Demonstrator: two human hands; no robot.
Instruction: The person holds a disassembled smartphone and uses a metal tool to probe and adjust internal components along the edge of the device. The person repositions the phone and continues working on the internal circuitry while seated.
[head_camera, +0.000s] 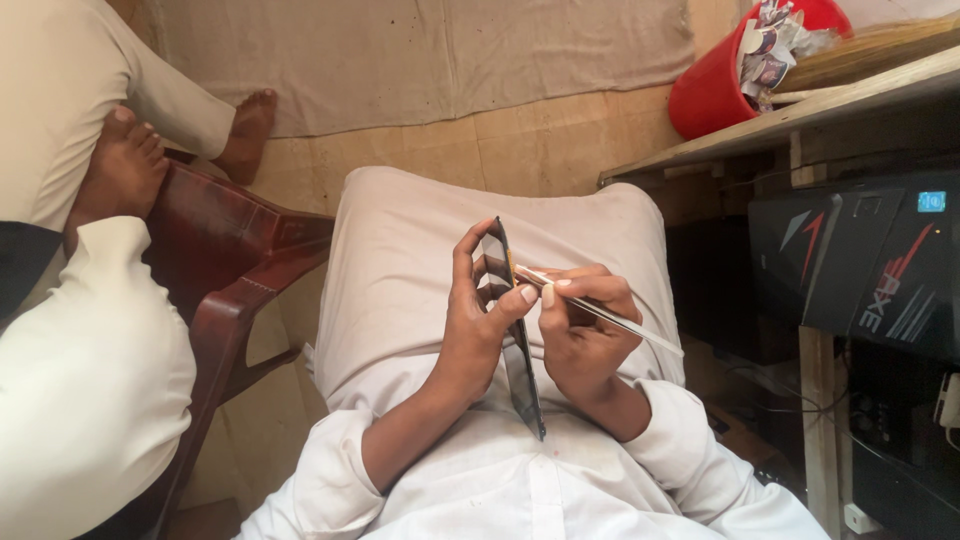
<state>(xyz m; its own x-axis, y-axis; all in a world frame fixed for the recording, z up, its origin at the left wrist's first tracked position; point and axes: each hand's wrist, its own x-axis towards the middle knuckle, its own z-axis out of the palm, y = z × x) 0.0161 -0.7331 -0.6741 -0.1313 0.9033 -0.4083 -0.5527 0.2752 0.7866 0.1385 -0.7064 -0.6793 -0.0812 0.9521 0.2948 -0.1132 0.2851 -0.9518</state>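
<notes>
Tan floor beneath hands gripping phone, tool

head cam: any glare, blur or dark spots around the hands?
Head view: left hand and right hand sharp, evenly lit; the phone glass shows pale reflections near its top; under the wooden table at right falls into deep shadow; frame edges bend slightly.

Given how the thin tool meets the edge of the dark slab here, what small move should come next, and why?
Probably slide the thin white-handled tool a little further along the edge of the flat dark glossy slab. The right hand has its tip at the upper edge, while the left hand grips the slab upright on edge over the lap.
</notes>
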